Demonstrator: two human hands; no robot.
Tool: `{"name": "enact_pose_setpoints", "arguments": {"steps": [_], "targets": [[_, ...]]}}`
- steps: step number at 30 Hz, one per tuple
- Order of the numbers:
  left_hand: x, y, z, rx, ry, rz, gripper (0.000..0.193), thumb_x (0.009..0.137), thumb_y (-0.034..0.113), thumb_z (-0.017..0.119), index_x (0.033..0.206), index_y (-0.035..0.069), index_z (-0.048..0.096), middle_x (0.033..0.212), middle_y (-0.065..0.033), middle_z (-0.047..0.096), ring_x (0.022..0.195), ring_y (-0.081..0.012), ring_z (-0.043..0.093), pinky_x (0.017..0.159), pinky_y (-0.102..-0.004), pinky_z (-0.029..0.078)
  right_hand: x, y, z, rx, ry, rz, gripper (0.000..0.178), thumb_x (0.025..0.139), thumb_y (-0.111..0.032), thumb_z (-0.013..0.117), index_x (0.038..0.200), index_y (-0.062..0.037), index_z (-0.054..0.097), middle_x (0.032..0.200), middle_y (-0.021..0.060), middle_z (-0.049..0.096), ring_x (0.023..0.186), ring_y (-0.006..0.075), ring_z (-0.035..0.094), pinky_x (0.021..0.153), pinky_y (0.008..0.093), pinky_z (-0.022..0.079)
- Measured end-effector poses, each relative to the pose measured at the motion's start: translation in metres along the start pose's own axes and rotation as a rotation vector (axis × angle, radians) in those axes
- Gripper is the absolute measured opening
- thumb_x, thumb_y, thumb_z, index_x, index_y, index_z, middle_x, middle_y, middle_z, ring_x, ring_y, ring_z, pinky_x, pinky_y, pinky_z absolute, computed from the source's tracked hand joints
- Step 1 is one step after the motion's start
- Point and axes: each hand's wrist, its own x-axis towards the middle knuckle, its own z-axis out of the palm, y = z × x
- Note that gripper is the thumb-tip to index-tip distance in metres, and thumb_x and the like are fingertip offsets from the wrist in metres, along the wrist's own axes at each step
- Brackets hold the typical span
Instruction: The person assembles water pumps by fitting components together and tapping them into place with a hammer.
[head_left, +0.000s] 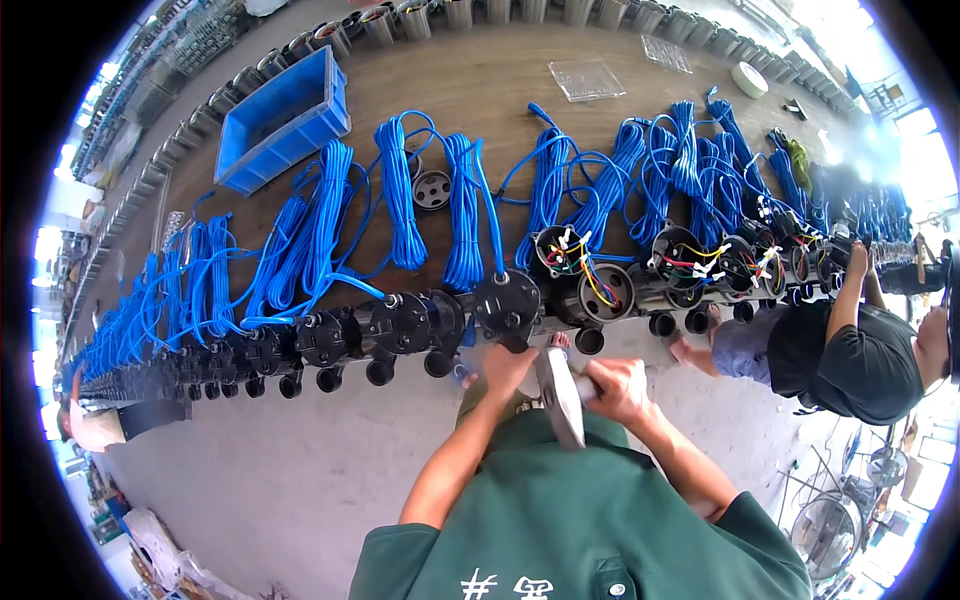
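My left hand (503, 368) reaches up to a black round pump housing (506, 305) at the front edge of a long wooden bench (480, 85), touching its lower side. My right hand (617, 388) is closed around the handle of a grey power screwdriver (560, 395), whose body points down toward my green shirt. A row of black pump housings (330, 340) with blue cable coils (400, 190) runs to the left. To the right stand open housings (600, 290) with coloured wires showing.
A blue plastic crate (285, 120) sits at the bench's far left. Clear plastic trays (587, 80) and a tape roll (750, 80) lie at the far side. Another person in a dark shirt (860, 355) works at the right. Metal fan guards (830, 535) stand on the floor, lower right.
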Motion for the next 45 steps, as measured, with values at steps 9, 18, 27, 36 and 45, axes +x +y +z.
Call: {"name": "enact_pose_setpoints", "arguments": {"steps": [9, 18, 27, 36, 45], "targets": [[0.005, 0.01, -0.004, 0.048, -0.036, 0.098, 0.048, 0.076, 0.04, 0.083, 0.079, -0.006, 0.072, 0.08, -0.0258, 0.073, 0.08, -0.041, 0.074, 0.069, -0.0478, 0.055, -0.013, 0.031, 0.019, -0.136, -0.031, 0.142, 0.025, 0.06, -0.013, 0.073, 0.079, -0.0115, 0.058, 0.067, 0.0066, 0.061, 0.058, 0.0317, 0.063, 0.051, 0.0444, 0.048], [-0.005, -0.034, 0.016, -0.326, 0.076, -0.009, 0.055, 0.071, 0.033, 0.093, 0.105, -0.004, 0.07, 0.097, -0.0152, 0.076, 0.088, -0.0281, 0.072, 0.082, -0.0398, 0.056, -0.049, -0.004, -0.002, 0.192, -0.176, 0.397, 0.019, 0.07, -0.012, 0.075, 0.08, -0.0044, 0.06, 0.069, 0.0175, 0.063, 0.063, 0.0415, 0.063, 0.058, 0.0458, 0.051], [0.001, -0.033, 0.012, -0.241, 0.018, 0.086, 0.048, 0.075, 0.023, 0.09, 0.114, 0.0, 0.073, 0.099, -0.0096, 0.075, 0.087, -0.021, 0.069, 0.081, -0.0377, 0.056, -0.045, 0.001, -0.018, 0.356, -0.207, 0.613, 0.018, 0.081, -0.012, 0.071, 0.079, 0.0007, 0.059, 0.06, 0.0215, 0.05, 0.05, 0.0377, 0.049, 0.054, 0.0398, 0.047], [-0.022, -0.113, -0.011, -0.325, -0.137, -0.053, 0.036, 0.085, 0.017, 0.085, 0.111, 0.004, 0.063, 0.081, -0.0004, 0.063, 0.066, -0.0078, 0.057, 0.054, -0.027, 0.046, -0.034, -0.03, -0.037, 0.341, -0.123, 0.728, 0.02, 0.081, -0.015, 0.071, 0.083, 0.0014, 0.06, 0.062, 0.0213, 0.054, 0.052, 0.0361, 0.056, 0.055, 0.0389, 0.048], [-0.029, -0.018, -0.069, 0.049, -0.374, 0.012, 0.045, 0.087, 0.033, 0.081, 0.11, -0.002, 0.065, 0.084, -0.0125, 0.075, 0.083, -0.0271, 0.073, 0.083, -0.0374, 0.055, 0.035, -0.122, -0.08, 0.622, 0.163, 0.496, 0.031, 0.089, -0.014, 0.08, 0.107, 0.0029, 0.062, 0.071, 0.0087, 0.06, 0.059, 0.0133, 0.052, 0.055, 0.03, 0.044]]}}
